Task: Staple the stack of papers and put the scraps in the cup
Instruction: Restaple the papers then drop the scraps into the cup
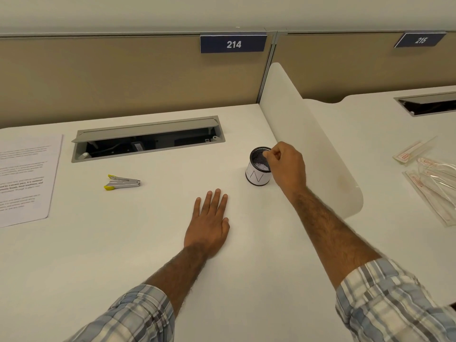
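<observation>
Far out to the left of the left hand's fingers (217,201), the stack of papers (24,178) lay flat at the tabletop (123,243) edge, printed side up. Closer in, still left of those fingers and a little beyond them, there was the stapler (122,182), silver with yellow ends, lying by itself. The left hand (209,225) was palm down on the tabletop, fingers straight and close together, holding nothing. Beyond and to the right of those fingertips stood the cup (257,169), upright, dark mesh with a white label, white scraps (262,166) showing inside. And the right hand (286,166) was over it, its fingers (271,155) bunched into a pinch just above the cup's right rim; whether a scrap sat between them could not be told. Well right of those fingers, past the divider (308,144), clear packets (431,174) lay on the next tabletop.
</observation>
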The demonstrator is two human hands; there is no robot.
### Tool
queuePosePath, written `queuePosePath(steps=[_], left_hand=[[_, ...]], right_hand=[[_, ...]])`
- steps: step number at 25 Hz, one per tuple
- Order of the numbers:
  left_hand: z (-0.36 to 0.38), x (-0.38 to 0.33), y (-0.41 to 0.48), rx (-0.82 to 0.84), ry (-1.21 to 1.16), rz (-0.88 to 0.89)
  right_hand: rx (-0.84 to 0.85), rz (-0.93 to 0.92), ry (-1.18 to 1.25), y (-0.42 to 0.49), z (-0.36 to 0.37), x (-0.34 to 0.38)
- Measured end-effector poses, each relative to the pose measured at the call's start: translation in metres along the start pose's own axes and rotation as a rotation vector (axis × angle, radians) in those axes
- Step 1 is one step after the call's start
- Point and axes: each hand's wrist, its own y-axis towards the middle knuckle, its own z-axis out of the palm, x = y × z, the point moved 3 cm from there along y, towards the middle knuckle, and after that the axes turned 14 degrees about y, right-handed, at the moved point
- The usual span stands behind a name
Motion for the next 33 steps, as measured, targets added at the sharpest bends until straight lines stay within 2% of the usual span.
queuePosePath(steps=[2,4,5,8,11,15,23,28,33], left_hand=[[0.0,0.0,0.0,-0.007,-0.001,-0.001],[0.001,0.0,0.001,-0.014,-0.005,-0.005],[0.001,0.0,0.002,-0.015,-0.008,-0.005],[0.002,0.0,0.001,-0.023,-0.008,-0.005],[0.004,0.001,0.002,-0.022,-0.013,-0.004],[0.01,0.001,0.003,-0.01,0.012,-0.008],[0.009,0.0,0.002,-0.003,0.017,-0.005],[0.005,0.0,0.002,-0.01,-0.001,-0.005],[0.007,0.001,0.002,-0.005,0.004,-0.004]], right_hand=[[-0.024,-0.068,0.177,-0.033,0.004,-0.007],[0.01,-0.113,0.186,-0.078,0.015,-0.029],[0.071,-0.112,0.1,-0.101,0.023,-0.043],[0.325,-0.009,-0.389,-0.155,0.045,-0.091],[0.332,0.013,-0.596,-0.174,0.051,-0.113],[0.311,-0.017,-0.614,-0.176,0.061,-0.107],[0.398,-0.154,-0.564,-0.179,0.071,-0.101],[0.299,-0.082,-0.517,-0.176,0.064,-0.099],[0.379,-0.159,-0.576,-0.188,0.075,-0.094]])
